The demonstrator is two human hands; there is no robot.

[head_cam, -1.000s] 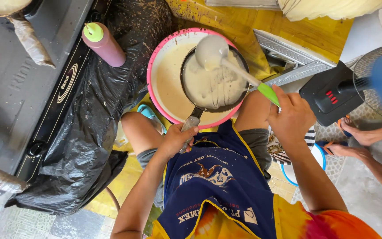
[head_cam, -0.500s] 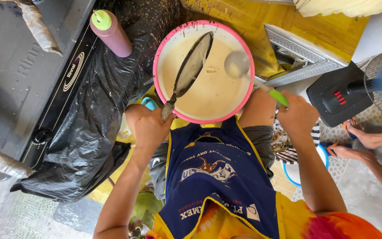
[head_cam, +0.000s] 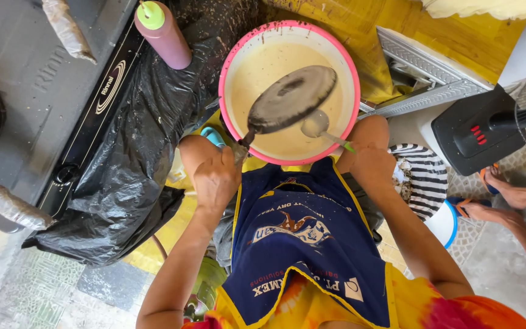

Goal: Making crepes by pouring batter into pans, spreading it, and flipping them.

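A pink-rimmed basin [head_cam: 232,55] of pale batter sits in front of my knees. My left hand [head_cam: 217,176] grips the handle of a small dark frying pan [head_cam: 292,99], held upside down over the batter with its underside facing me. My right hand [head_cam: 369,163] holds a ladle [head_cam: 315,125] by its green-tipped handle, the bowl of the ladle resting low in the basin just under the pan's edge. A dark blue apron [head_cam: 293,244] covers my lap.
A stove [head_cam: 38,91] draped with black plastic sheeting [head_cam: 123,183] stands at left, a pink squeeze bottle [head_cam: 165,33] with a green cap on it. A fan [head_cam: 494,128] stands at right, near another person's feet [head_cam: 512,195]. A striped cloth [head_cam: 424,180] lies beside my right knee.
The pan held batter a second ago, then tipped on edge, and now faces bottom-up over the basin. The ladle dropped from above the pan down into the basin.
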